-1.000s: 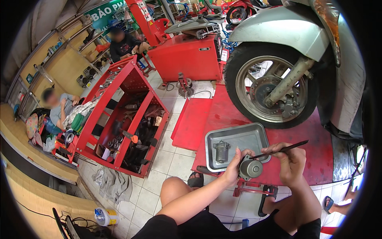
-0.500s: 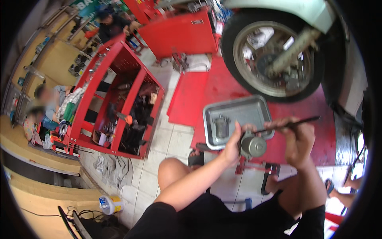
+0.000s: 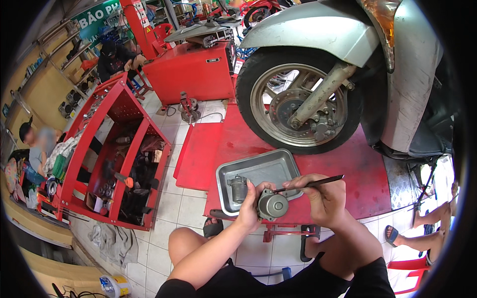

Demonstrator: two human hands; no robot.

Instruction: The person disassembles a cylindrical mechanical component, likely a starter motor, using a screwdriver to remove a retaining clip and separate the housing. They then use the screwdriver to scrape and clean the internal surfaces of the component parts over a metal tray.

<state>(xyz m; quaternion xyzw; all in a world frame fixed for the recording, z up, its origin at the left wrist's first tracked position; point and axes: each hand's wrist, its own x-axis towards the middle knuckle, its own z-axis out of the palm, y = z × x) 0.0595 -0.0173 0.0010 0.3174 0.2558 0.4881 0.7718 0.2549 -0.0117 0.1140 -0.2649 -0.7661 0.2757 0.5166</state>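
A metal cylindrical part (image 3: 273, 204) with a flange sits in the left hand (image 3: 249, 208), just in front of the tray, its round end facing up toward the wearer; the fingers close around its side with the thumb up along its edge, presumably to keep it steady and leave the flange exposed. The right hand (image 3: 325, 198) holds a thin dark tool (image 3: 318, 182) in a narrow pinch, much as one holds a pen, likely for fine control; its tip points at the flange, though whether it touches I cannot tell. Beyond, a metal tray (image 3: 263, 171) rests on the red platform (image 3: 348, 179), probably kept within easy reach and rimmed so that nothing rolls off. Inside it lies another metal part (image 3: 239, 188). That makes two metal parts, one tool in hand and one tray. Past the tray, one front wheel (image 3: 285, 109) of a silver scooter (image 3: 318, 32) stands on the same platform. To the left there is one red cart (image 3: 135, 153) with open shelves, its small contents too jumbled to count, and one grey cloth (image 3: 113, 242) crumpled on the floor. Two people sit beyond the cart.
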